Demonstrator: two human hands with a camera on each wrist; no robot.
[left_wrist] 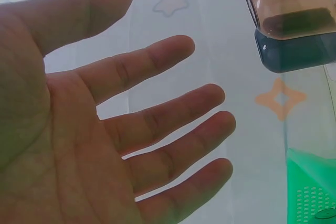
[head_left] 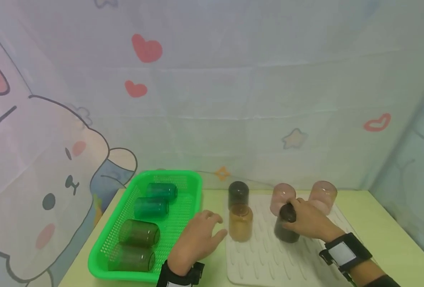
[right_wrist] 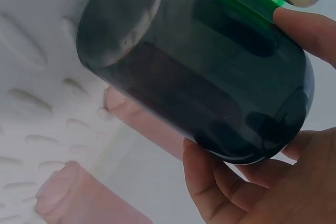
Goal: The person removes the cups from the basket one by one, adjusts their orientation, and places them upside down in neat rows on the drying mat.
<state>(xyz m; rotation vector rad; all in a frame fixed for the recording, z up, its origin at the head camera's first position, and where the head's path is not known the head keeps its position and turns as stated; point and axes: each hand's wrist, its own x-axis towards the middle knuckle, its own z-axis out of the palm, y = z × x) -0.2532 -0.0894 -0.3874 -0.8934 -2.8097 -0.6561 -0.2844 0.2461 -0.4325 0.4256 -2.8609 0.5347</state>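
Note:
My right hand (head_left: pixel 310 220) grips a dark grey glass (head_left: pixel 285 234) near its base, which points up, over the white ribbed mat (head_left: pixel 258 263). In the right wrist view, thumb and fingers hold the dark glass (right_wrist: pixel 210 77) with its mouth toward the mat; whether the rim touches it I cannot tell. My left hand (head_left: pixel 197 241) hovers between basket and mat, holding nothing; in the left wrist view its fingers (left_wrist: pixel 173 121) are spread. Nearest to it is an amber glass (head_left: pixel 240 229), base up, with another dark glass (head_left: pixel 238 192) behind. Two pink glasses (head_left: pixel 282 195) stand at the mat's back.
A green plastic basket (head_left: pixel 96 255) stands at the left of the pale yellow table (head_left: pixel 362 207). Two teal glasses (head_left: pixel 151 207) and two olive-brown glasses (head_left: pixel 139 233) lie on their sides in it. A printed cloth (head_left: pixel 212 95) hangs behind the table.

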